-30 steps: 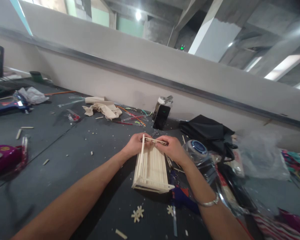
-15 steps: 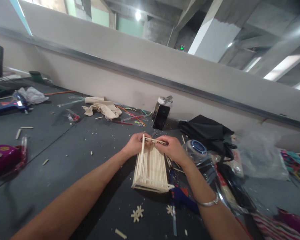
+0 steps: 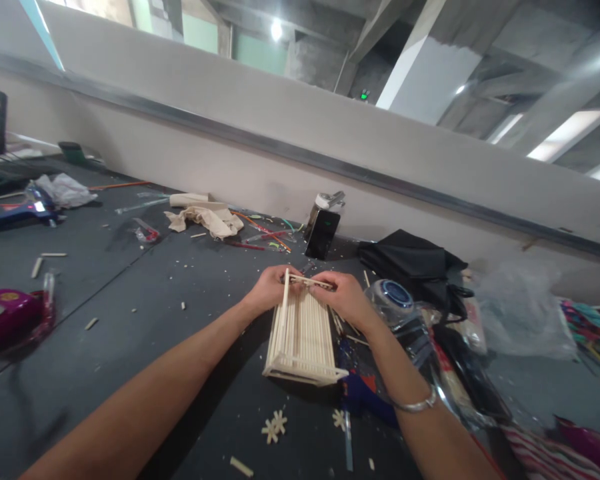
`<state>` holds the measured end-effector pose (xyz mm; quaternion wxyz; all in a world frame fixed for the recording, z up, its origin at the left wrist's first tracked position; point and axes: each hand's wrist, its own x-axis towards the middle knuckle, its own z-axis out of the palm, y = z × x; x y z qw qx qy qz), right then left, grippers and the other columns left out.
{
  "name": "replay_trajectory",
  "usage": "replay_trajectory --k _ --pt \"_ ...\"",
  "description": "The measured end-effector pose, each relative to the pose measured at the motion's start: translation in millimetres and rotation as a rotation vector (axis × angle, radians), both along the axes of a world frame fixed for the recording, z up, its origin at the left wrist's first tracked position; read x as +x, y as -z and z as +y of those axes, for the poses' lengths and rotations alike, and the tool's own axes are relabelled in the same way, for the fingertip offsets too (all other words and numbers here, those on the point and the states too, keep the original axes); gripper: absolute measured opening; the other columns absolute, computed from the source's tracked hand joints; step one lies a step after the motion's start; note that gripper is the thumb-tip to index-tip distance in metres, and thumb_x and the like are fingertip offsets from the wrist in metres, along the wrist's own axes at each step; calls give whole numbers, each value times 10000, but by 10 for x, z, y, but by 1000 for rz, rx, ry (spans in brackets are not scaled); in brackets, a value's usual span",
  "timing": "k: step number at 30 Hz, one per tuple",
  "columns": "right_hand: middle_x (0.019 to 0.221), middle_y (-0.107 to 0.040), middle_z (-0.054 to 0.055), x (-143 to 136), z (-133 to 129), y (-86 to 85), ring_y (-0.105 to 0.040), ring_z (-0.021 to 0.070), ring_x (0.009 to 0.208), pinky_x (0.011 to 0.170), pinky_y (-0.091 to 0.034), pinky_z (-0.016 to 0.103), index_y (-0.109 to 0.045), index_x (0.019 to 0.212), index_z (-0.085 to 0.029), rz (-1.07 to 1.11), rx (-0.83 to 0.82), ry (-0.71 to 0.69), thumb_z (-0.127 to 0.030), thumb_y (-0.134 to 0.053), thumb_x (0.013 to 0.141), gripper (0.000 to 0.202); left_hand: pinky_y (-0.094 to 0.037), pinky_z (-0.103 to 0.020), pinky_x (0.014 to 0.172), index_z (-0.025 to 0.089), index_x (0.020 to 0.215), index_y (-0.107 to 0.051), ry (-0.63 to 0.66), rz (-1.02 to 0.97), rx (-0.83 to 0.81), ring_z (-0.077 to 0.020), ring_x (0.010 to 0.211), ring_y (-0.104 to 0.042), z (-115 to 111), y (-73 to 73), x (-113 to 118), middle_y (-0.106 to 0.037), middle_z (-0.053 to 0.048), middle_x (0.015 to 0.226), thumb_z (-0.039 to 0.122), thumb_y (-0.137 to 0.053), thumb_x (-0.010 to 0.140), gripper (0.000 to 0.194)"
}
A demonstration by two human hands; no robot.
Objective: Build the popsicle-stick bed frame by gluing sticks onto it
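A small model built from pale wooden sticks (image 3: 307, 327) lies in front of me, with a flat bed of parallel sticks and low stick frames at its near and far ends. At the far left corner my left hand (image 3: 270, 288) is closed, its fingertips on the end frame. My right hand (image 3: 347, 297) pinches the other side of that same far frame. The fingertips of both hands are partly hidden behind the sticks. Star-shaped stick pieces (image 3: 274, 427) lie on the dark table near the model. A blue glue gun (image 3: 367, 398) rests beneath my right forearm.
A phone (image 3: 323, 235) leans upright near the wall. To the right are a black bag (image 3: 413, 263), a clear plastic bag (image 3: 525, 313) and a round tape-like item (image 3: 396, 293). Beige cloth (image 3: 207, 217) lies behind; a purple tool (image 3: 10, 317) sits left. Stick scraps are scattered about.
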<state>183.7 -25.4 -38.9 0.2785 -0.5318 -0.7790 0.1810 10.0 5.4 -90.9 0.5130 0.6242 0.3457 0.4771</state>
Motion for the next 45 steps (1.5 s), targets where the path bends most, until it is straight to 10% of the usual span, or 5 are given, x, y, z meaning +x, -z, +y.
replay_trajectory --k 45 --pt "788 -686 17 170 17 -28 -613 154 717 662 -459 249 -683 826 -173 16 -129 -85 -242 -604 737 138 -418 -229 631 122 862 -657 67 44 9 -124 677 -547 15 12 -48 -645 -29 760 276 -692 658 258"
